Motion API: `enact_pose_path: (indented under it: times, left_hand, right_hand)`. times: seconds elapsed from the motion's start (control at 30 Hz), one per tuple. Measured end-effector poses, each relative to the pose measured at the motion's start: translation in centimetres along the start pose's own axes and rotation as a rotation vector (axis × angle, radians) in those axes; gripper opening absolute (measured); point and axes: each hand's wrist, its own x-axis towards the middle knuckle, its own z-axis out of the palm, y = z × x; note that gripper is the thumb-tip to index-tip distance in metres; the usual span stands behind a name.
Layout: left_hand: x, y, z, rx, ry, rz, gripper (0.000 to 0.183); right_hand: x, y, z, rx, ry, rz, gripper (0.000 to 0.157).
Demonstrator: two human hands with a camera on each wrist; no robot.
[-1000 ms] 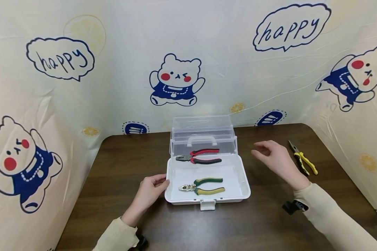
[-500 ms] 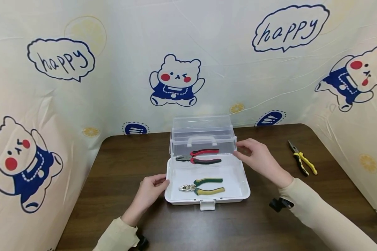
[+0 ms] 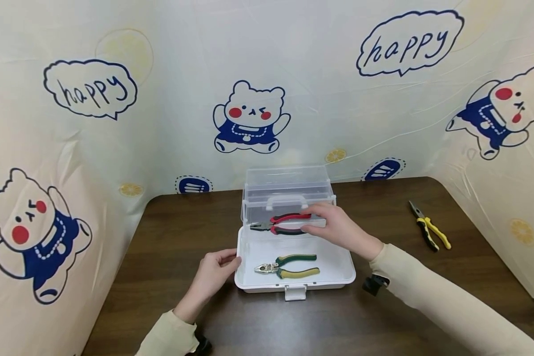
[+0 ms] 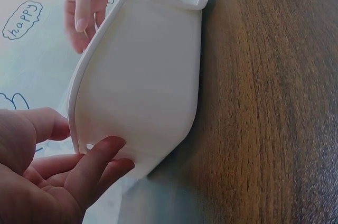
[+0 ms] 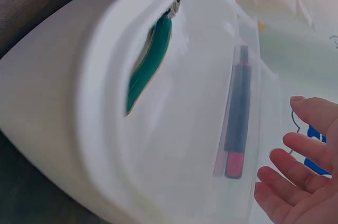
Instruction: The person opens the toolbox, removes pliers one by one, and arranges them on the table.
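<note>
The red-and-black combination pliers (image 3: 273, 228) lie at the rear of the white toolbox (image 3: 260, 247), noses toward its left end, just in front of the raised translucent lid (image 3: 289, 178). From my feed I can't tell whether a clear tray or the white base carries them. The right hand (image 3: 338, 227) is at their handle ends; the right wrist view shows its fingers spread and holding nothing, though I can't tell whether a fingertip touches.

I judge the step in hand to be the reach for these pliers. Taking hold would call for closing thumb and fingers across both handles (they are splayed, so a grip on only one might let the other swing), then a lift clear of the lid.

Further forward in the toolbox, the green-and-yellow combination pliers (image 3: 273, 267) rest on its floor, near the front latch (image 3: 295, 292). At the toolbox's left wall, the left hand (image 3: 214, 271) pinches the rim between thumb and fingers, which I'd want as a steadying hold during any lift.

Well apart, to the toolbox's right, yellow-and-black needle-nose pliers (image 3: 421, 219) lie on the dark wooden worktop (image 3: 182, 222).
</note>
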Motion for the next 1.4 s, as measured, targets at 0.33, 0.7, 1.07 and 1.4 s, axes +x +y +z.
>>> enact_pose_path:
  times: [0.33,0.7,1.07,1.4]
  left_hand:
    - [0.0,-0.3,0.0,-0.016,-0.003,0.007,0.026]
    - [0.0,-0.1,0.0,-0.008,-0.009,-0.002,0.026]
    - [-0.4,-0.1,0.0,-0.030,-0.014,-0.019,0.025]
    - [-0.2,-0.1,-0.1,-0.033,-0.011,-0.009,0.026]
  right_hand:
    - [1.5,-0.3,1.0,0.031,-0.104,0.010,0.047]
    - [2.9,-0.5,1.6,-0.095,-0.205,-0.017,0.047]
    - [3.8,-0.6,2.0,-0.159,-0.280,-0.041,0.052]
    - [4.1,-1.0,1.8,-0.197,-0.306,-0.092,0.052]
